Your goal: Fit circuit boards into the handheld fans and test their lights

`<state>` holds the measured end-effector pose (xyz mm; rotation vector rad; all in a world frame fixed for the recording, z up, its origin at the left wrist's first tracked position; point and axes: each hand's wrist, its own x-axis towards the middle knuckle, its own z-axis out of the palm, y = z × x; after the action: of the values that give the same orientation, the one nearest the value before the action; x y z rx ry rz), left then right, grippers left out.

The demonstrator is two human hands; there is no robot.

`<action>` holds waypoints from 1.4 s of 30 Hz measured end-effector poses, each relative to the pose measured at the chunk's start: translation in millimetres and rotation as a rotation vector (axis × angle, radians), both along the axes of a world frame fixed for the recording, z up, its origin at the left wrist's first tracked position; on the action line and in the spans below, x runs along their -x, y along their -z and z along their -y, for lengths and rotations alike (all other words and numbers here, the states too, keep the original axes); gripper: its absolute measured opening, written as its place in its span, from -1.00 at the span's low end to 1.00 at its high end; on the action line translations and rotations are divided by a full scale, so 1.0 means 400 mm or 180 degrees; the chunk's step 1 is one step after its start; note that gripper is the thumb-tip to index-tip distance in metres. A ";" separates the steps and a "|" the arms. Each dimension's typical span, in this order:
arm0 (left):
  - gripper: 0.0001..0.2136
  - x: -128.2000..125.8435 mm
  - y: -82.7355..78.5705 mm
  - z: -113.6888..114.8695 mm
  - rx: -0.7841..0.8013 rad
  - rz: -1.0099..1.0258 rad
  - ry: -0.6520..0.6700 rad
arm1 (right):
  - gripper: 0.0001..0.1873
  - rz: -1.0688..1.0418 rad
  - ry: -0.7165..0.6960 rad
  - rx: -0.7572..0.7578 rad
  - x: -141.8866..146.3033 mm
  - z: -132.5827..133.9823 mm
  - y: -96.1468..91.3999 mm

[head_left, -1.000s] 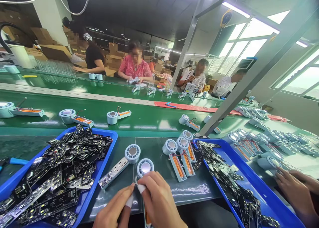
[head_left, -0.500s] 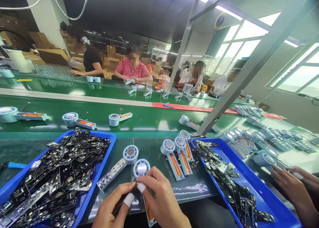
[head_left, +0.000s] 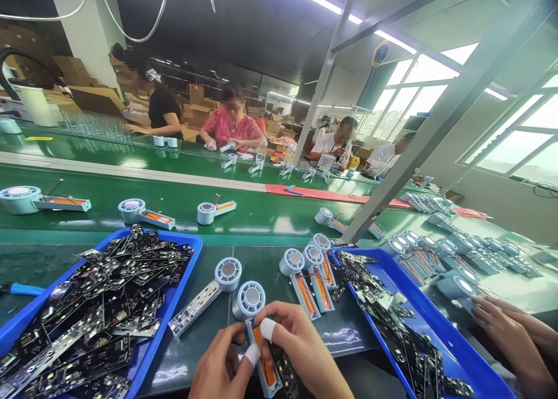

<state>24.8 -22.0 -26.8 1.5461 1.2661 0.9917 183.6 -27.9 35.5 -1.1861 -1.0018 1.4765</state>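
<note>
In the head view, a light-blue device [head_left: 249, 300] with a round vented head lies before me, its open handle showing an orange strip inside. My left hand [head_left: 223, 361] is closed about the left side of that handle, its white-covered thumb pressed at the edge. My right hand [head_left: 307, 346] grips a black circuit board [head_left: 284, 373] with small pale parts, tilted alongside the handle's right side. White covers both thumb tips. A second device [head_left: 228, 272] lies to the left, with a circuit board [head_left: 196, 307] seated in its handle. My fingers partly hide the first handle and the held board.
Blue trays of circuit boards stand left [head_left: 197, 253] and right [head_left: 457, 329]. Several open-handled devices [head_left: 314, 255] lie between. A green belt [head_left: 279, 213] runs behind, bearing more devices. A slanted metal post [head_left: 392, 172] rises at right. A co-worker's hands [head_left: 505, 323] hold a device there.
My hands have come apart from a fingertip pinch above the handle. The left is now at the handle's side, and the black board shows in my right hand. The view has shifted slightly.
</note>
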 end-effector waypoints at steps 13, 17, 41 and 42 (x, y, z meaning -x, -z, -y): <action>-0.51 -0.061 0.007 -0.012 0.1044 0.1911 -0.0078 | -0.67 -0.0274 0.0092 -0.0352 0.006 0.042 -0.005; -0.54 -0.050 0.001 -0.011 0.0952 0.1284 -0.0210 | -0.69 -0.0161 0.0228 -0.0492 -0.011 0.033 -0.004; -0.44 -0.014 -0.063 -0.007 0.0745 0.0943 -0.0033 | -0.54 0.1293 0.0595 -0.0639 -0.008 0.049 0.027; -0.44 -0.015 -0.064 -0.006 0.0745 0.0920 -0.0073 | -0.55 0.1582 0.0646 -0.0657 -0.010 0.048 0.030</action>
<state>30.6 -19.7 -1.1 1.1657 1.1514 1.0021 187.6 -47.1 23.5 -1.4873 -1.2846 0.9104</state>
